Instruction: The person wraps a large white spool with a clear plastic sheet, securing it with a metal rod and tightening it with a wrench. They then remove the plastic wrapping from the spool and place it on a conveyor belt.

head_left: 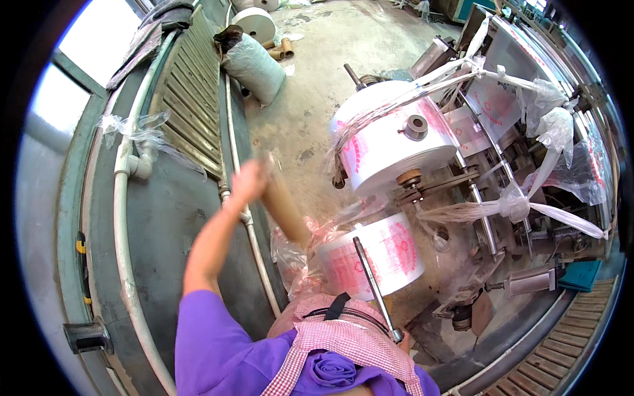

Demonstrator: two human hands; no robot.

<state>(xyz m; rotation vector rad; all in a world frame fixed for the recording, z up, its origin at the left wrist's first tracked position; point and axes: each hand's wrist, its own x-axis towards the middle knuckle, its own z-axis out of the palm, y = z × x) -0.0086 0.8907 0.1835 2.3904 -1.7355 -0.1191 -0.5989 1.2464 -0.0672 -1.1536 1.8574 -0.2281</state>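
Observation:
My left hand [251, 179], smeared by motion, is closed on the upper end of a brown cardboard tube [285, 210]. The tube tilts down to the right, over crumpled clear and pink film [295, 264] by the wall. Low in front of my body, my right hand [405, 342] grips the near end of a long metal shaft [371, 277]; the apron and shaft partly hide its fingers. The shaft's dark far end rises across a white film roll with pink print [401, 254] on the floor. A bigger printed film roll [386, 145] is mounted on the machine beyond.
At right stands a machine with rollers and bars [485, 218], hung with knotted plastic strips [515, 201]. Pipes [125, 257] and a radiator [191, 92] line the left wall. A stuffed white sack [254, 69], a white roll [255, 25] and short cardboard tubes [286, 47] sit farther back.

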